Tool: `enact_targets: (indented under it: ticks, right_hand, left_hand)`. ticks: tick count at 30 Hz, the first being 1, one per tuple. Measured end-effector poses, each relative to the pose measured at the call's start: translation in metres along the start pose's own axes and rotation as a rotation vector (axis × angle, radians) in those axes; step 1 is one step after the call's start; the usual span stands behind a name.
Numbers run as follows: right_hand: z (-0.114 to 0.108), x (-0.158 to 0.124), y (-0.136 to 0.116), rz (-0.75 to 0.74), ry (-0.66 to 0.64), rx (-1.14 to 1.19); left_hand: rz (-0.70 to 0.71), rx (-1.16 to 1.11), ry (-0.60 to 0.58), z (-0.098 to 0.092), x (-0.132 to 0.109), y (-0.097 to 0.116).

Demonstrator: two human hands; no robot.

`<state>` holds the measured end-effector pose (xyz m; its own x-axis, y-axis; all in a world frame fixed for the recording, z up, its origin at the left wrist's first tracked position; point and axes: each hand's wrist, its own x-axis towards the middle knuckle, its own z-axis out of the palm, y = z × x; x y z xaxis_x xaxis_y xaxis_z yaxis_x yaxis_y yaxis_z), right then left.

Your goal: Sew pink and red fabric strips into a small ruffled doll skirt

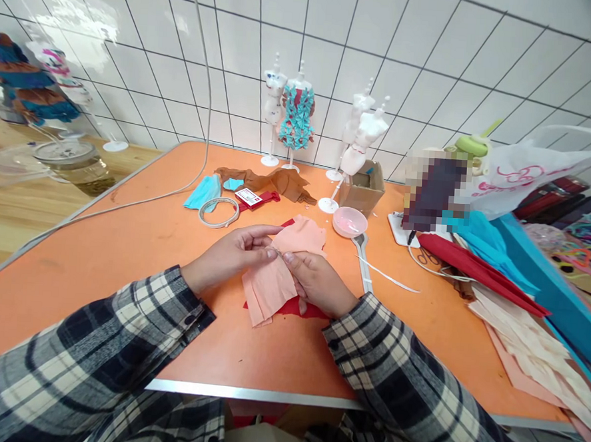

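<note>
Centrally, I logged one peach cloth [271, 289] between left hand [231, 254] and right hand [322, 280], neither clearly nearer; long axis ran from beyond them to their near side. Left: narrow pinch at cloth's middle. Right: likewise pinched. Red cloth [290, 307]: beneath, partly under right hand.

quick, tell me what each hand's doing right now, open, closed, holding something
Left hand: closed, pinching the gathered pink material.
Right hand: closed, pinching the same material.
</note>
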<state>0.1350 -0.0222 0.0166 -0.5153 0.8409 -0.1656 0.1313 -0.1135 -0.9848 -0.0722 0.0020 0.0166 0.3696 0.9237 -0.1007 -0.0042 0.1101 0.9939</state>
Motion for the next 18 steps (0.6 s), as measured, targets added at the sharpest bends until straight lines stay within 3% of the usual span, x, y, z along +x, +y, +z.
enact_targets:
  ticks: [18]
  right_hand:
    - [-0.0008,0.0016,0.005,0.033,0.011,0.071]
  left_hand:
    - [0.032,0.075,0.022,0.0031,-0.0023,0.0097]
